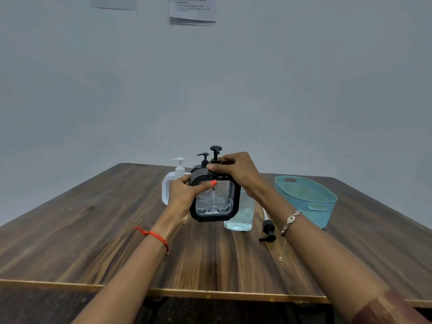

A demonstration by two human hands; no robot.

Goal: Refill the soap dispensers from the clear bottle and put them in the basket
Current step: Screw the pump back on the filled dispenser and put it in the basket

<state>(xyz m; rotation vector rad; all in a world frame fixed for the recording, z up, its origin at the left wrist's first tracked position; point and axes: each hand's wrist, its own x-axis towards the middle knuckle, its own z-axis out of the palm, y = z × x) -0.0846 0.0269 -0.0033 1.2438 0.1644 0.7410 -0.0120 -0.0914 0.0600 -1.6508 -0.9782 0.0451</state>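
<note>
Well, the black-framed dispenser (215,199) is off the table (93,242), held up between the person's 2 hands in front of the other bottles. It stands nearly upright, its long axis running top to bottom, pump head (215,150) pointing up and the clear diamond-patterned face turned toward the person.

The left hand (181,195) grips the dispenser's left edge, thumb laid across the patterned front, fingers hidden round the back. The right hand (236,170) comes in from above and to the right, wrist bent, its fingers curled down round the collar at the foot of the pump. Both forearms reach out over the near table edge.

Just behind the held dispenser a 2nd black dispenser (203,157) shows only its pump and shoulder, and a white dispenser (168,183) stands to the left, partly hidden by the left hand. The clear bottle (240,216) stands on the table behind the dispenser's lower right corner, under the right wrist. A loose black pump (268,231) lies on its side near that bottle. The teal basket (327,206) sits further right, apart from everything else.
</note>
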